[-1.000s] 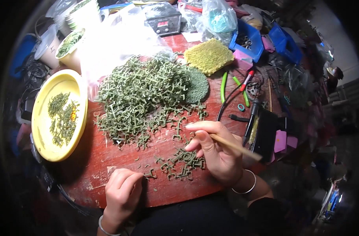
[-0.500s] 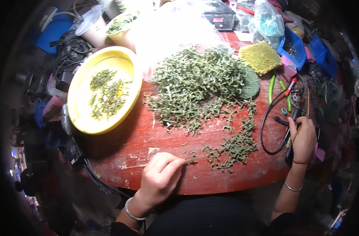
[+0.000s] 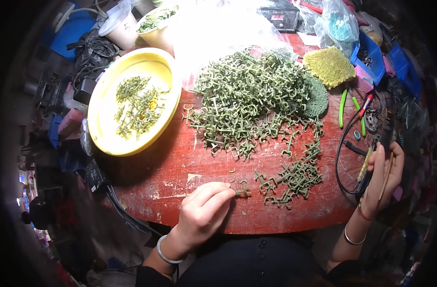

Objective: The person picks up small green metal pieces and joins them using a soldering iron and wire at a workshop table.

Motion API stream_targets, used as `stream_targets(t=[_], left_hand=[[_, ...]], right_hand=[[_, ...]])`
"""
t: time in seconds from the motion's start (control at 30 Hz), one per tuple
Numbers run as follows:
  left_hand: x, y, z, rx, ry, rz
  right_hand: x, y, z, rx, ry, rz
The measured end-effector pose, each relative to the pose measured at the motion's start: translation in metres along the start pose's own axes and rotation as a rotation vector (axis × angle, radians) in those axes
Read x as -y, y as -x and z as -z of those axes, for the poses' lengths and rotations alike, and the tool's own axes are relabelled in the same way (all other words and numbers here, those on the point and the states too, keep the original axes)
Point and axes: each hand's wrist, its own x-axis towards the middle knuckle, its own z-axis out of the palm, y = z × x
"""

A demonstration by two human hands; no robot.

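Note:
My left hand [image 3: 206, 208] is closed in a pinch at the near edge of the red table. Its fingertips hold one end of a small green branched piece [image 3: 242, 193]. At the right, my right hand [image 3: 385, 179] has a thin brown stick [image 3: 386, 178] lodged between its fingers. Its thumb and fingertips are beside a dark handle-like object [image 3: 388, 128], blurred; whether they grip it I cannot tell. To the right of my left hand lies a small heap of green pieces [image 3: 295, 182]. Beyond it spreads a large pile of similar pieces [image 3: 252, 95].
A yellow basin [image 3: 96, 112] with green pieces inside stands at the left. Back right are a yellow sponge-like pad [image 3: 329, 67], a round green mat [image 3: 318, 98], blue bins [image 3: 370, 57] and a black box with a display [image 3: 279, 16]. A black cable [image 3: 337, 162] loops near my right hand.
My right hand has turned more upright, and the thin stick now lies back between its fingers. My left hand stays pinched on the small piece. The whole view has shifted slightly.

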Motion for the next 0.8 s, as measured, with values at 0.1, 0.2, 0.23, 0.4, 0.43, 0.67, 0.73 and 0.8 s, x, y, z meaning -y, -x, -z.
stream_targets(t=[0.1,0.2,0.23,0.4,0.43,0.67,0.73,0.8], left_hand=[[0.002,-0.003,0.002,0.017,-0.009,-0.008],[0.005,-0.006,0.003,0.018,-0.028,-0.011],[0.006,-0.006,0.003,0.015,-0.028,-0.015],[0.012,-0.007,0.005,0.028,-0.053,-0.061],[0.013,-0.007,0.006,0.029,-0.055,-0.077],[0.013,-0.009,0.003,0.034,-0.078,-0.097],[0.013,-0.009,0.002,0.016,-0.098,-0.104],[0.013,-0.009,0.001,0.023,-0.099,-0.104]], right_hand=[[0.039,0.024,-0.023,0.210,-0.114,0.167],[0.067,0.031,-0.037,0.509,-0.017,0.682],[0.068,0.035,-0.041,0.583,-0.014,0.720],[0.063,0.049,-0.058,0.749,0.038,0.783],[0.060,0.049,-0.057,0.753,0.054,0.791],[0.053,0.045,-0.057,0.778,0.061,0.774],[0.053,0.045,-0.056,0.798,0.057,0.758],[0.053,0.045,-0.055,0.825,0.072,0.772]])
